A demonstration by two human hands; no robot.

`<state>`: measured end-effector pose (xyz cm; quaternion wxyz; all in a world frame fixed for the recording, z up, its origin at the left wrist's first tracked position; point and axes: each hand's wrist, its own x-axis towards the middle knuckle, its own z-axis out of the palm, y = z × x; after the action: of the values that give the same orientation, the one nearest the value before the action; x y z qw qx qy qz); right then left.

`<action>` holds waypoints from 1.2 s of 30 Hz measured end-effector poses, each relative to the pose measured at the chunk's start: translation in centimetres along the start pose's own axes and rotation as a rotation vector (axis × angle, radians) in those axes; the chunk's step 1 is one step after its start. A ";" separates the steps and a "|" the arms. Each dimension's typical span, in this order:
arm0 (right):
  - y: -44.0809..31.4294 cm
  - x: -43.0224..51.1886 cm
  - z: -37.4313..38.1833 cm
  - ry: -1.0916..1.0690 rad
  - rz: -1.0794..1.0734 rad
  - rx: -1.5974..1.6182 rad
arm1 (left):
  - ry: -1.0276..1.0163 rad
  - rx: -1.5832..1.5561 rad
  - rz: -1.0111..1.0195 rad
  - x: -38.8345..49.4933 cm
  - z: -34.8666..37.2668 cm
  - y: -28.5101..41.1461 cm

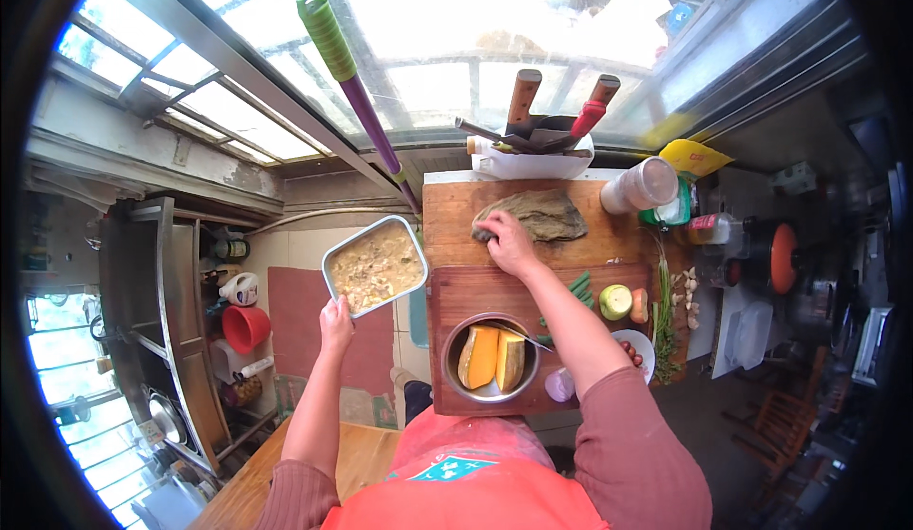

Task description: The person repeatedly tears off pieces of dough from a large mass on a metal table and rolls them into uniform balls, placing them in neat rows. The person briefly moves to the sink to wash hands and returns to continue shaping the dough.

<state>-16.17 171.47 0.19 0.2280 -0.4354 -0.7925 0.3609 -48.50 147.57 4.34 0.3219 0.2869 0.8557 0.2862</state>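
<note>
My left hand [337, 324] grips the near edge of a light-rimmed rectangular tray [391, 299], which hangs over the floor left of the wooden table. Chunky, light-brown wet food [376, 262] fills the tray. On the tabletop, the fingers of my right hand [512, 244] grasp the left end of a crumpled grey-brown rag [553, 216]. Closer to my body, a steel bowl [448, 367] with two pumpkin pieces [479, 356] rests on a reddish wooden cutting board [463, 289]. A thin metal utensil [533, 339] leans over the bowl's right side. My right forearm partly covers cut green vegetables [581, 287].
A knife holder [535, 164] with several handles stands at the table's window edge. To the right are a lidded container [640, 186], a round green vegetable [615, 302], spring onions [663, 301] and garlic [689, 294]. A purple-and-green pole [367, 112] leans left of the table.
</note>
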 end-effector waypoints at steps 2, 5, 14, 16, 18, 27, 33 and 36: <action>0.4 -1.0 -1.4 -0.178 -0.114 0.047 | 0.003 -0.023 0.017 0.1 0.3 -0.1; -0.4 -2.2 -3.1 -0.402 -0.177 -0.029 | 0.033 -0.011 0.059 1.3 1.3 -2.2; 2.5 -3.4 -10.7 -0.411 0.170 0.182 | 0.003 -0.025 0.099 3.2 1.9 0.2; 2.8 -3.0 -12.2 0.032 0.177 0.250 | -0.009 -0.022 0.121 3.1 2.7 -0.3; 4.1 -2.0 -12.9 0.355 0.047 -0.165 | -0.035 -0.039 0.106 3.4 3.4 0.9; 8.1 -4.3 -10.4 0.358 0.627 -0.478 | -0.072 0.084 0.186 4.5 8.7 5.4; 3.8 -6.6 -11.6 0.415 0.324 -0.646 | -0.052 0.072 0.181 6.8 13.5 5.9; 0.0 -5.7 -9.0 0.146 0.118 -0.386 | -0.054 0.095 0.193 7.2 14.6 6.3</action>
<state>-7.20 169.92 5.65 0.1755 -0.5418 -0.8014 0.1827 -40.67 161.10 -3.37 0.3019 0.3904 0.8276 0.2673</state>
